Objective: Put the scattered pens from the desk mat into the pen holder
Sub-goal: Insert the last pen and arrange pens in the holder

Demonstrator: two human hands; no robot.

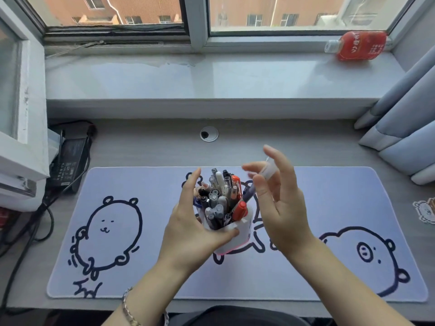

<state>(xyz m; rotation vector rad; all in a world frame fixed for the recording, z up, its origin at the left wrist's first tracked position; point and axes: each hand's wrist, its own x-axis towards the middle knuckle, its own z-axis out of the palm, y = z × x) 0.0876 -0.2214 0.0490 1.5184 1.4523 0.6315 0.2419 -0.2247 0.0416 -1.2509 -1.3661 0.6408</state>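
A white pen holder [237,238], packed with several pens [219,198] including two with red caps, is tilted above the middle of the lavender desk mat [353,208]. My left hand [188,229] is wrapped around the holder's left side, thumb across its front rim. My right hand [282,208] hovers just right of the holder with its fingers loosely curled. It pinches a pen with a clear cap and purple barrel [249,192], whose lower end reaches in among the other pens. This pen is blurred. I see no loose pens on the mat.
A black power adapter [70,161] with cables lies at the desk's left edge beside a white shelf unit. A round cable grommet [209,134] sits behind the mat. A red bottle [360,45] lies on the windowsill. Grey curtains [404,128] hang at right.
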